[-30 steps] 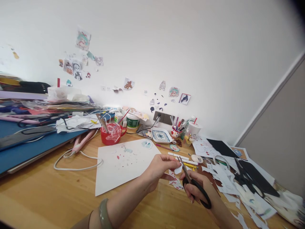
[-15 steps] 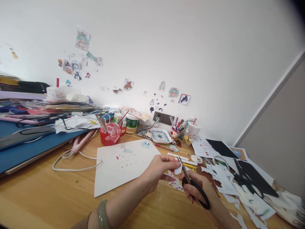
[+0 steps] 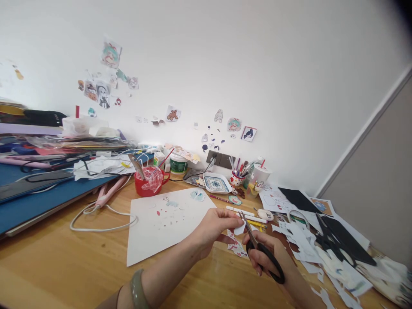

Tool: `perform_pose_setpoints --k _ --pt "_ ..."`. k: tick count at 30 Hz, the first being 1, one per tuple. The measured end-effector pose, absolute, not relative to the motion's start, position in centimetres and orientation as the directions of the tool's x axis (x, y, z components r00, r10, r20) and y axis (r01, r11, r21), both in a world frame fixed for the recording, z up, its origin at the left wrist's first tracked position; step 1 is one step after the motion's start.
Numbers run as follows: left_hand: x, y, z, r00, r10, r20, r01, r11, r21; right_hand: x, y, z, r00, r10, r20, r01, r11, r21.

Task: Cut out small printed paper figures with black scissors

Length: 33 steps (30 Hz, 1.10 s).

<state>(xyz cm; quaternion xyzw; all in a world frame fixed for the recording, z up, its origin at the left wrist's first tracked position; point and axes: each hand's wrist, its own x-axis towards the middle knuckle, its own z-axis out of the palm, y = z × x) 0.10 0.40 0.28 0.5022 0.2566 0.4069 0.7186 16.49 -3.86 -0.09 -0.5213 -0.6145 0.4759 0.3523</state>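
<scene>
Between its thumb and fingers, my left hand [image 3: 215, 227] pinches a small piece of white paper [image 3: 239, 227]. Black-handled scissors [image 3: 268, 256] are in my right hand [image 3: 266, 253], their blades pointing up and left at the paper beside my left fingertips. Just below my left fingers lies a cut-out with red and pink marks [image 3: 237, 246]. To the left, a large white sheet [image 3: 151, 240] on the wooden table bears small coloured cut pieces, with a pale blue one [image 3: 197, 195] near its top right corner.
Markers [image 3: 251, 218] lie beyond my hands. A red mug [image 3: 148, 182], a square patterned dish [image 3: 217, 183] and a drink cup [image 3: 258, 178] stand towards the wall. Paper scraps [image 3: 302, 240] and another pair of scissors [image 3: 330, 238] lie at right.
The small white paper at my left fingertips has shifted slightly. Both hands and the scissors stay in almost the same place.
</scene>
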Motion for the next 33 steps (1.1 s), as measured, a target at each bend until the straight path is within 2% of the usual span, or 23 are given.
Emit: perform_pose_setpoints --k 18,26,33 --pt "-0.1 0.3 0.4 0.567 0.821 0.064 -0.339 0.162 0.927 16.1 -4.5 0.7 -0.212 0.975 -0.069 0.294 -0.004 -0.956" --pt "-0.1 0.3 0.8 0.548 0.836 0.035 -0.309 0.163 0.937 15.1 -5.5 1.9 -0.134 0.990 -0.031 0.295 0.010 -0.956" --pt "-0.1 0.6 0.6 0.523 0.850 0.058 -0.276 0.105 0.955 15.2 -5.5 1.9 -0.133 0.989 -0.069 0.294 -0.027 -0.956"
